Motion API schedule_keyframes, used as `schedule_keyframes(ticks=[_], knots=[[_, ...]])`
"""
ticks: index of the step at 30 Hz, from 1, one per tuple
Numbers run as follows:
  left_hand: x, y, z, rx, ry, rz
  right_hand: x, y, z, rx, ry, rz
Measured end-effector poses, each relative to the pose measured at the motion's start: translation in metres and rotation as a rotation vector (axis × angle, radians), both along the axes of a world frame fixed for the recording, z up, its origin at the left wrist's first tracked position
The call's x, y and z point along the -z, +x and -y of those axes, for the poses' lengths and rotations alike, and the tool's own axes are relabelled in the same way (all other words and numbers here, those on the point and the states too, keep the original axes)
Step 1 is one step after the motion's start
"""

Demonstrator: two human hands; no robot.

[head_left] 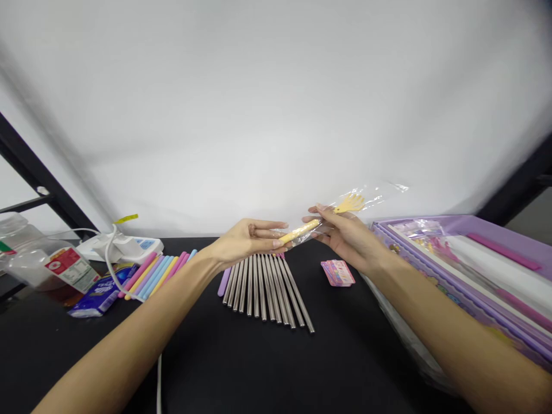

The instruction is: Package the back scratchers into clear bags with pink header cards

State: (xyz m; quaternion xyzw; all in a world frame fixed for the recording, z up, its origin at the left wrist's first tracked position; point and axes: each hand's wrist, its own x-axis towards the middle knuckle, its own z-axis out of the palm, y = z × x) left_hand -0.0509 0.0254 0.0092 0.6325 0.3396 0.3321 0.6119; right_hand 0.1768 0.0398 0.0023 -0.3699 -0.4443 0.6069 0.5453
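Note:
Above the black table I hold a yellow back scratcher (302, 229) inside a clear plastic bag (379, 192). Its hand-shaped head points up to the right, and the bag's loose end sticks out past it. My left hand (241, 242) pinches the handle end between thumb and fingers. Around the neck, just below the head, the fingers of my right hand (338, 233) are closed. A fanned row of metal rods (271, 287) lies beneath my hands, with a purple handle (224, 282) at its left end. To the right of the rods is a small stack of pink printed cards (337, 273).
A purple box (431, 270) with bagged pink items stands at the right. Pink, yellow and blue handles (157, 273) lie left, beside a blue packet (103, 290), a power strip (133, 248), a white cable (112, 264) and a clear plastic bottle (38, 261). A white wall rises behind.

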Motion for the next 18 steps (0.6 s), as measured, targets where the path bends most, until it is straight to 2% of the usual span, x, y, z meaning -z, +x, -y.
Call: schedule_keyframes(ticks=[6, 11, 14, 16, 18], knots=[[-0.003, 0.007, 0.006, -0.117, 0.201, -0.193, 0.003, -0.004, 0.002, -0.141, 0.006, 0.069], [-0.014, -0.003, 0.011, 0.096, 0.208, -0.234, 0.006, -0.003, -0.002, -0.111, -0.005, 0.041], [-0.023, -0.012, 0.014, 0.198, 0.284, -0.227, 0.007, -0.001, -0.005, -0.068, -0.05, -0.013], [-0.026, -0.013, 0.015, 0.196, 0.368, -0.258, 0.008, 0.0, -0.006, -0.077, -0.075, -0.04], [-0.025, -0.011, 0.015, 0.14, 0.454, -0.277, 0.009, -0.001, -0.007, -0.119, -0.082, -0.041]])
